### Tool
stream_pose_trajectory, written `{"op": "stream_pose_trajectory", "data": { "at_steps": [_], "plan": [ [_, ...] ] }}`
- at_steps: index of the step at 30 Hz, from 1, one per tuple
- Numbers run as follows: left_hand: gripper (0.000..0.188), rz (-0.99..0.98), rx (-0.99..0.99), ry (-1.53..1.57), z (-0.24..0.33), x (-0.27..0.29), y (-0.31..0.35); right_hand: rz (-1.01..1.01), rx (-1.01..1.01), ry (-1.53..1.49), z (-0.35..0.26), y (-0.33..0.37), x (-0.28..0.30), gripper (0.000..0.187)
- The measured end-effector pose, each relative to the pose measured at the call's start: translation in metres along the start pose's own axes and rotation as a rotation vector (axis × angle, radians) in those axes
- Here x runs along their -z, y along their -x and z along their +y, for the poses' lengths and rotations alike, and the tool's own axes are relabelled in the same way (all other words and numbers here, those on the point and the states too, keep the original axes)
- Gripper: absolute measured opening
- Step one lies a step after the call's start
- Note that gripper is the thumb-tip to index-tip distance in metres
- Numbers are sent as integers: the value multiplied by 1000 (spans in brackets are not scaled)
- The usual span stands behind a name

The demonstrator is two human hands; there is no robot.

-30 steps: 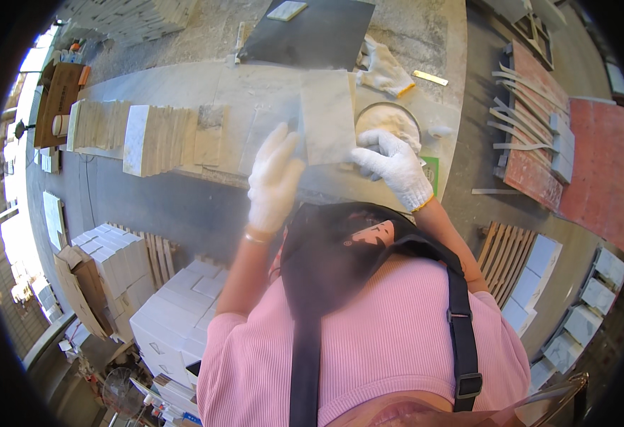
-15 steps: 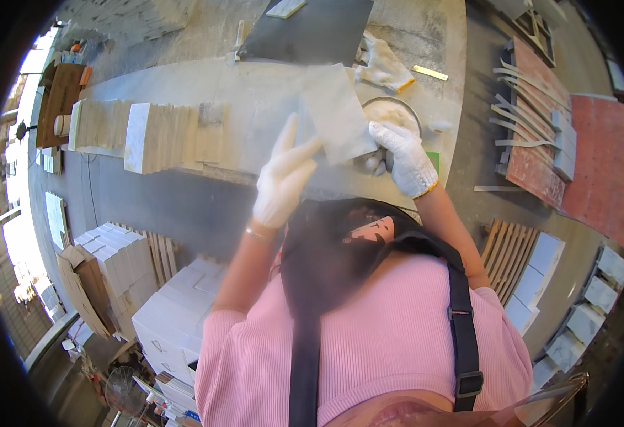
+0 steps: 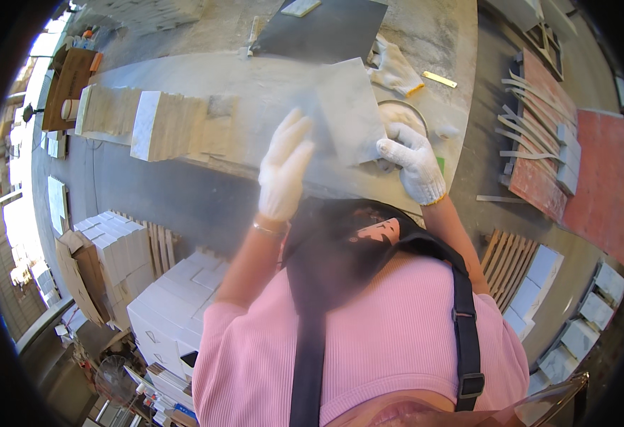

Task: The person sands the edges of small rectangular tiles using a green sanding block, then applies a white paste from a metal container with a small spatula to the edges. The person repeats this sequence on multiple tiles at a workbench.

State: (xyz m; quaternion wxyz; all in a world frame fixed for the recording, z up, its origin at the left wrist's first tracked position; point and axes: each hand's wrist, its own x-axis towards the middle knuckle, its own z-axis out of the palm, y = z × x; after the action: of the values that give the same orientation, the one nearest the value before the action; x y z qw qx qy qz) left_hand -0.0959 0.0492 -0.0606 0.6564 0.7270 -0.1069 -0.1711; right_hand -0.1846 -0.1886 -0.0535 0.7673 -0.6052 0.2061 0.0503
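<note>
A pale grey-white stone tile point(image 3: 353, 110) is tilted above the dusty work table point(image 3: 255, 71). My right hand point(image 3: 417, 167), in a white knit glove, grips its lower right corner with the thumb on the face. Apart from the tile, to its left, my left hand point(image 3: 283, 171) wears a matching glove; its fingers are stretched out and it holds nothing. Behind my right hand is a round, rimmed dish point(image 3: 423, 122) with pale contents, partly covered. A loose white glove point(image 3: 396, 67) with an orange cuff lies beyond it.
Upright rows of tiles point(image 3: 166, 127) stand along the table's left edge. A dark sheet point(image 3: 319, 32) and a yellow strip point(image 3: 440, 79) lie farther back. White boxes point(image 3: 177, 306) are stacked at the lower left. To the right is a red board point(image 3: 603, 185) beside curved pale strips point(image 3: 529, 117).
The right hand has shifted its hold slightly at the tile's corner. My left hand's fingers have come closer together and turned more upright. The whole view has shifted a little.
</note>
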Motion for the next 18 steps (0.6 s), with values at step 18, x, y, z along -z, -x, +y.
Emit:
{"op": "stream_pose_trajectory", "data": {
  "at_steps": [18],
  "plan": [
    [72, -364, 250, 386, 41, -23, -13, -65, -20, -84, -11, 31, 6, 29]
  ]
}}
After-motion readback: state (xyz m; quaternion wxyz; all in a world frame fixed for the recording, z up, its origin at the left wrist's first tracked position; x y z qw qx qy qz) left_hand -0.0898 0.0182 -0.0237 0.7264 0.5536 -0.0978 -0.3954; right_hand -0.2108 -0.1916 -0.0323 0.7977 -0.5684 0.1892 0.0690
